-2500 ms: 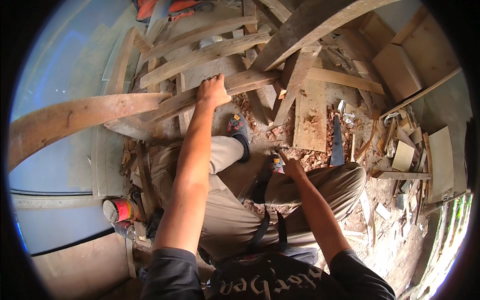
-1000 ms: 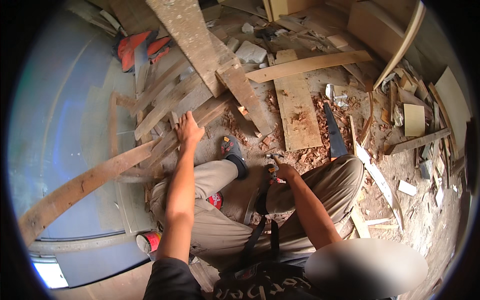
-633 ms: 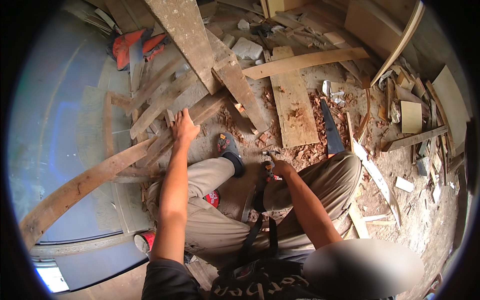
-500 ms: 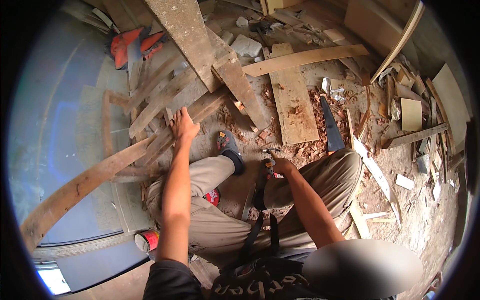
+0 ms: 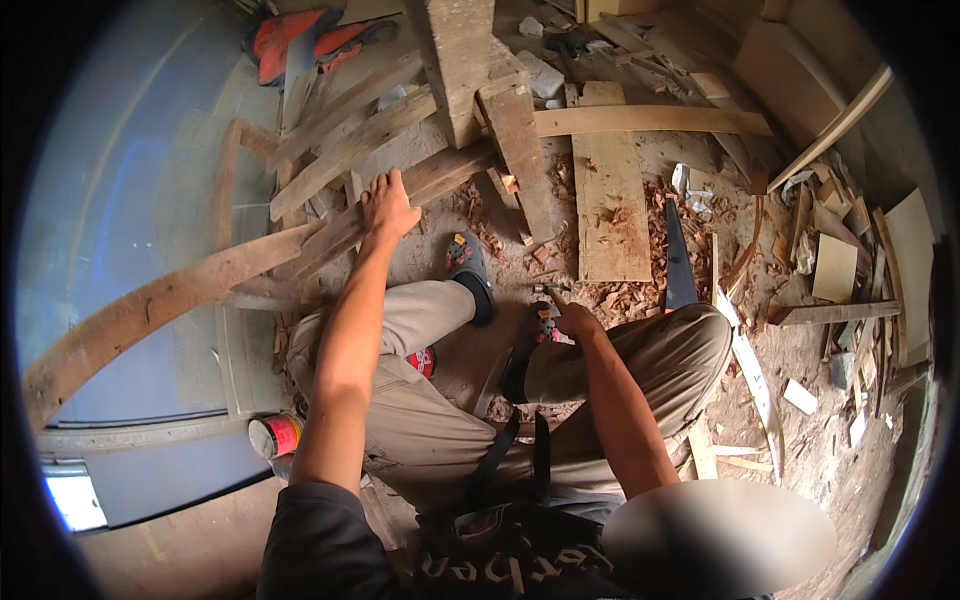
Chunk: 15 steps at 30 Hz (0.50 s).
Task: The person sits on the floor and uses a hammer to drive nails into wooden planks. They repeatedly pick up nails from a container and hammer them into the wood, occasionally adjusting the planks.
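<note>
1. Planks (image 5: pixel 400 190) lie piled at eleven o'clock; left hand (image 5: pixel 385 208) presses flat, fingers spread.
2. Right hand (image 5: pixel 575 320) grips a small tool (image 5: pixel 548 290), centre.
3. Steadying weight should stay on solid boards.

Left hand (image 5: pixel 388 208) on a long curved plank (image 5: pixel 180 300), left of the sandalled foot (image 5: pixel 468 268); flat board (image 5: pixel 610 200) right; saw (image 5: pixel 678 262) beyond it.
</note>
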Motion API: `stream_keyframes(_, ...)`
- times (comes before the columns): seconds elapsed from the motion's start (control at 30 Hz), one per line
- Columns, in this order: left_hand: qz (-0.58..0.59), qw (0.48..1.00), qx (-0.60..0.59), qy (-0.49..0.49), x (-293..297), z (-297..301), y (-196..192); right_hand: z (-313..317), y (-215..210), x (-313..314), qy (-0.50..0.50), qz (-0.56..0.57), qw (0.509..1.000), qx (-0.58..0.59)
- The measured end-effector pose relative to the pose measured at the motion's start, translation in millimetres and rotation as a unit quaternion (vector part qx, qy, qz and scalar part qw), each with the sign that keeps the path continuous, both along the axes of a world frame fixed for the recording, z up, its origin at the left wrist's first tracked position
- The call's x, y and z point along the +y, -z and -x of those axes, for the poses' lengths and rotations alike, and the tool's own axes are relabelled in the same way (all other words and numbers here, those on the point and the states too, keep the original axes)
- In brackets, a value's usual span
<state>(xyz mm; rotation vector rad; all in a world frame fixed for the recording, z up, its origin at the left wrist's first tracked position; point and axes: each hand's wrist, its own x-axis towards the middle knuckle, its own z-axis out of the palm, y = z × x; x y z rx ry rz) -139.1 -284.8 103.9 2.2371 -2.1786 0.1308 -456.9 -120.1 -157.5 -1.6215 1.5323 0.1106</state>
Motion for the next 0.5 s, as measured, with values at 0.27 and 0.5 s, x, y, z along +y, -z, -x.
stream_keyframes(0.27, -0.012, 1.000, 0.017, -0.009, 4.8, -3.0, 1.7, 0.6, -12.9, -0.6, -0.026, -0.016, 0.999, 0.011)
stream_keyframes(0.5, -0.004, 0.999, 0.040, -0.004, 17.3, -19.9, 7.3, -21.8, -36.8, -3.1, -0.005, -0.026, 0.999, -0.039)
